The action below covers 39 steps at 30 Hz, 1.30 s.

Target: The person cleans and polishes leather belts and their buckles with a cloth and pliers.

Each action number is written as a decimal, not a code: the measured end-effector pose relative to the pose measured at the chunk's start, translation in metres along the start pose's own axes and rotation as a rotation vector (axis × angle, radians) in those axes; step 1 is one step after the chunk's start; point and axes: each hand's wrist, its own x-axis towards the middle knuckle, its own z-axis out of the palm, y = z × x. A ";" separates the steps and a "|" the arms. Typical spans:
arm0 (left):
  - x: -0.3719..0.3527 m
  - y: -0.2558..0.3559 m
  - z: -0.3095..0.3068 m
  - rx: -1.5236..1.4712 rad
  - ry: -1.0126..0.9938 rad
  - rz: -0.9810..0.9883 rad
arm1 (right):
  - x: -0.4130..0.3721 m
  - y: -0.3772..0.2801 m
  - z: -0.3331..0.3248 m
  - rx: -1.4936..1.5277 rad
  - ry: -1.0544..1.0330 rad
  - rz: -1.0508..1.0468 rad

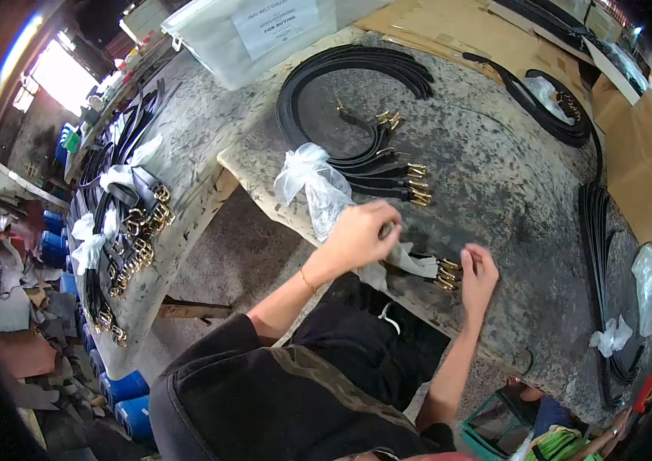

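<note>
My left hand (363, 233) has its fingers curled above the front edge of the table, beside a clear plastic bag tied round a bundle of black belts (295, 100). Whether it holds anything is hidden. To the right, my right hand (479, 269) is raised with thumb and fingers apart and nothing between them. Between the hands lies a small bundle with gold-coloured buckles (447, 274), wrapped in white plastic (414, 263). More gold buckles (418, 184) lie at the ends of the belts behind it.
A labelled plastic bin (249, 38) stands at the back. Buckled belts (137, 253) lie on the left table. Coiled belts (556, 115), long straps (595, 246), cardboard (641, 169) and a plastic bag (651, 288) are on the right. Another person's hand (619, 422) shows at the lower right.
</note>
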 end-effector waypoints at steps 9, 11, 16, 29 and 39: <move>-0.016 -0.018 0.019 0.241 -0.202 0.029 | 0.095 -0.018 0.082 -0.461 -0.360 -0.338; -0.020 -0.025 0.020 0.271 -0.246 0.025 | 0.098 -0.010 0.075 -0.463 -0.375 -0.332; -0.030 -0.036 0.020 0.232 -0.300 0.026 | 0.087 -0.023 0.048 -0.470 -0.306 -0.337; 0.024 -0.022 0.026 0.056 -0.197 0.137 | 0.057 0.006 0.008 -0.471 -0.172 -0.505; 0.041 -0.054 0.079 0.001 -0.227 0.107 | 0.048 0.009 0.003 -0.460 -0.196 -0.443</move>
